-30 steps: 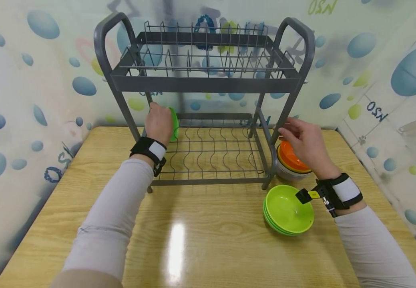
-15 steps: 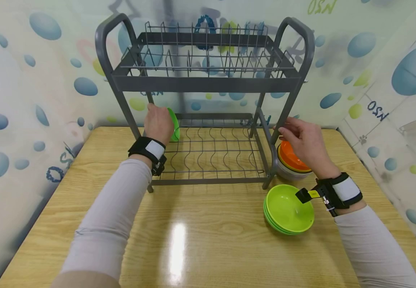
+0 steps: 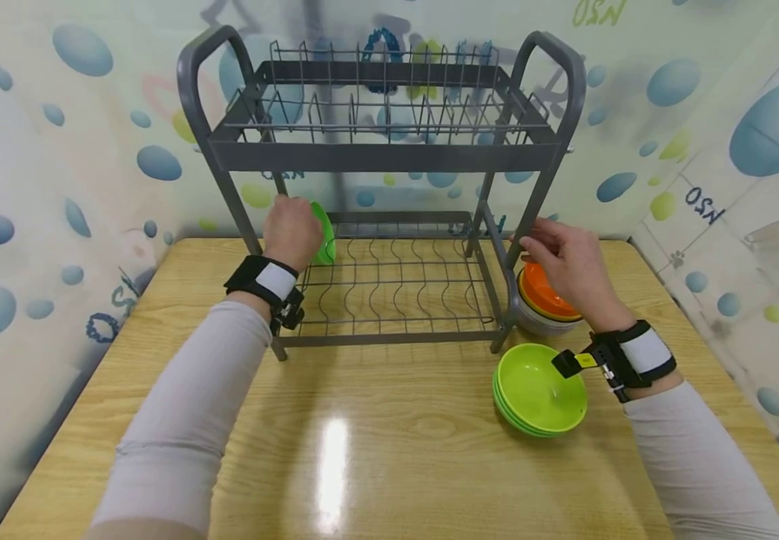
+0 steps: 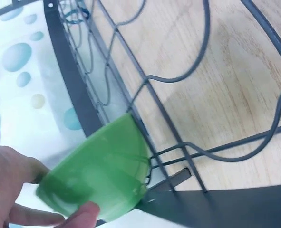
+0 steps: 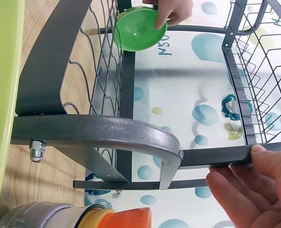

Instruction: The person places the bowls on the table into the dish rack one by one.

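Note:
A dark grey two-tier dish rack (image 3: 389, 158) stands against the wall. At the left end of its lower tier, my left hand (image 3: 292, 234) holds a green bowl (image 3: 325, 236) by the rim. The left wrist view shows the bowl's outside (image 4: 102, 166) tilted on the wavy wires (image 4: 178, 78), thumb and fingers at its edge. From the right wrist view, its hollow side (image 5: 136, 31) is visible with a digit over the rim. My right hand (image 3: 567, 266) pinches the rack's right front post (image 5: 216, 156) between thumb and fingers.
A stack of light green bowls (image 3: 543, 390) sits on the wooden table (image 3: 416, 450), before the rack's right front foot. Behind it, beside the rack, are nested bowls with an orange one (image 3: 547, 292) on top. The upper tier (image 3: 389, 112) has upright wire dividers.
My left hand and wrist have shifted slightly left. The green bowl leans a little more, showing more of its face. My right hand stays on the post.

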`<state>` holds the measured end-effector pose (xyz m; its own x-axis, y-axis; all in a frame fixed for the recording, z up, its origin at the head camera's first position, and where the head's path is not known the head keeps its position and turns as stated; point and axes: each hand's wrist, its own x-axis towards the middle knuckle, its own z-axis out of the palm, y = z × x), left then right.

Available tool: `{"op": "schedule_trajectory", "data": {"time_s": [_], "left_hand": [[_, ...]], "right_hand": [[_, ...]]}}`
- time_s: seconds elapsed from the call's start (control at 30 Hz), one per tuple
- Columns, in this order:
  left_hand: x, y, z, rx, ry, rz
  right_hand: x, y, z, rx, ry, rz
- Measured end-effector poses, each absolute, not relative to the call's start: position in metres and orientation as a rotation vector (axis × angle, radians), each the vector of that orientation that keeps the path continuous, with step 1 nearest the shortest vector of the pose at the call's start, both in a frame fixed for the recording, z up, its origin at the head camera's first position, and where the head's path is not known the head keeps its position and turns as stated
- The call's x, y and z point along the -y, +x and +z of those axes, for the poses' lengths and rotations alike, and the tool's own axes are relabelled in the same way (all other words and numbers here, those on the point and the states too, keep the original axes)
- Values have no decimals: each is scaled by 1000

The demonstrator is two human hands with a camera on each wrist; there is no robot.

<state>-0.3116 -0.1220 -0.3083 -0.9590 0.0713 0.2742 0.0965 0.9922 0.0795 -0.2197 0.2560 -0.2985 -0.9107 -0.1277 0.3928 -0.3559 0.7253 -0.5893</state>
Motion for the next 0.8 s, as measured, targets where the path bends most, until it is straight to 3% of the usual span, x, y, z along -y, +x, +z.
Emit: {"op": "schedule_trajectory", "data": {"time_s": [0.33, 0.8], "left_hand": [[116, -283, -294, 2783, -216, -262], [91, -204, -317, 2618, -894, -138]], "right_hand": [[-257, -218, -297, 2612, 376, 1039], [-256, -218, -298, 2601, 393, 1066]]}}
